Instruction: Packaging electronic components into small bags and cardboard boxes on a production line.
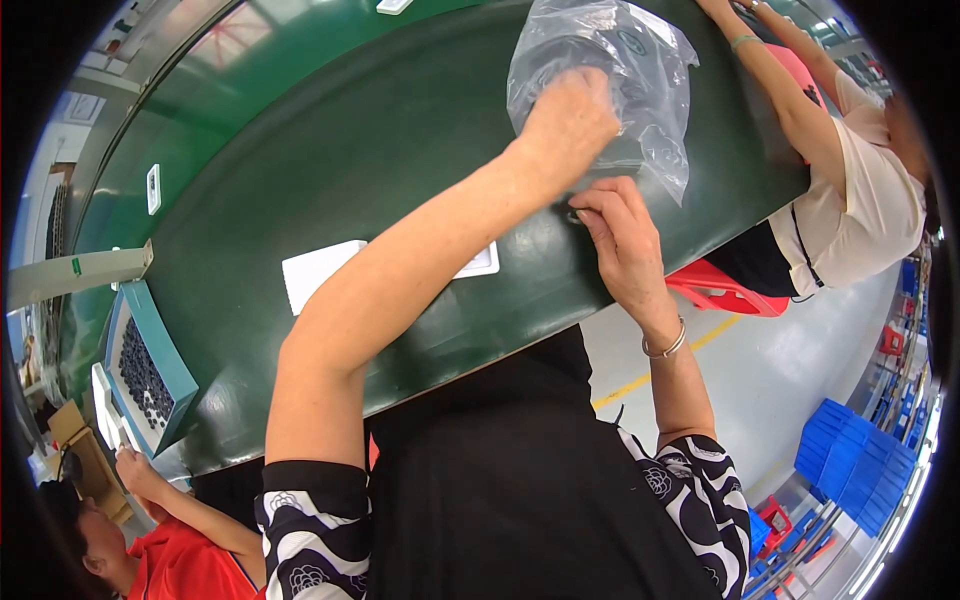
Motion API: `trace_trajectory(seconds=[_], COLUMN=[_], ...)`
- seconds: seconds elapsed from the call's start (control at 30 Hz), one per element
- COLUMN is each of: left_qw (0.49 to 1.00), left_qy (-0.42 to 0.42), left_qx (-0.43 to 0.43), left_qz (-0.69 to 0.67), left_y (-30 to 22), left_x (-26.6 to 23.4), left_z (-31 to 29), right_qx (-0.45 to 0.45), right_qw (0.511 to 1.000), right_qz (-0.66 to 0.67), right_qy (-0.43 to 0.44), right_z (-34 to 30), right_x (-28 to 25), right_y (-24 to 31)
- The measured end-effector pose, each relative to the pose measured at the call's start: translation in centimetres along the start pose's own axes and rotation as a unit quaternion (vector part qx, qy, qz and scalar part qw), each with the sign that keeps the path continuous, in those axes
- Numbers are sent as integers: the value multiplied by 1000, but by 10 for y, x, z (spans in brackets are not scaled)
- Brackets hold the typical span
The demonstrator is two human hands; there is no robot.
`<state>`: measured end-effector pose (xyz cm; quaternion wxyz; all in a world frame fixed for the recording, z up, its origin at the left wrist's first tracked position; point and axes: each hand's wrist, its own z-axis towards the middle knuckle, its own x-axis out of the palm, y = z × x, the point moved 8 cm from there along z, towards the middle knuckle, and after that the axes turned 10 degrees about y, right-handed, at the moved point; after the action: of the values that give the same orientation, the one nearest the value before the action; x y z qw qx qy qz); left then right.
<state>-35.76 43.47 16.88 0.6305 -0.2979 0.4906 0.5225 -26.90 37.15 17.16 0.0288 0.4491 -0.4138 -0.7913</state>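
Note:
A clear plastic bag (655, 75) lies crumpled on the green table, toward the far right. My left hand (574, 112) reaches across onto the bag, its fingers curled and pressed together. Whatever those fingers hold is hidden behind the hand. Nearer to me, just below the bag, my right hand (624, 238) pinches a small dark part (576, 213) between thumb and fingers. The part is too small to tell its kind. Under my left forearm lies a white sheet of paper (318, 270), and a white tray (483, 262) shows partly beside it.
The green table (400, 130) curves across the view. At the left, a teal box (160, 370) holds many small black parts, near a person in red. Another person in a light top sits at the right. Red stools (725, 292) and blue bins (855, 460) stand beyond the table.

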Motion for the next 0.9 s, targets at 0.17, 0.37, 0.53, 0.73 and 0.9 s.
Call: trace_trajectory(seconds=[0.17,0.37,0.53,0.73,0.9], left_qw=[999,993,915,889,918], left_qy=[-26,14,15,66,46], left_qx=[28,46,-97,-200,-137], left_qz=[15,-109,-392,-406,-370], left_y=[14,6,46,50,38], left_x=[11,-27,-88,-86,-86], left_z=[11,-17,-130,-188,-187], right_qx=[1,43,4,-94,-123], right_qw=[1000,985,981,982,980], right_qz=[9,164,176,63,34], right_qy=[-13,22,86,154,152], right_z=[-1,0,8,17,19], right_x=[-3,-2,18,51,57], right_y=[3,11,32,50,55])
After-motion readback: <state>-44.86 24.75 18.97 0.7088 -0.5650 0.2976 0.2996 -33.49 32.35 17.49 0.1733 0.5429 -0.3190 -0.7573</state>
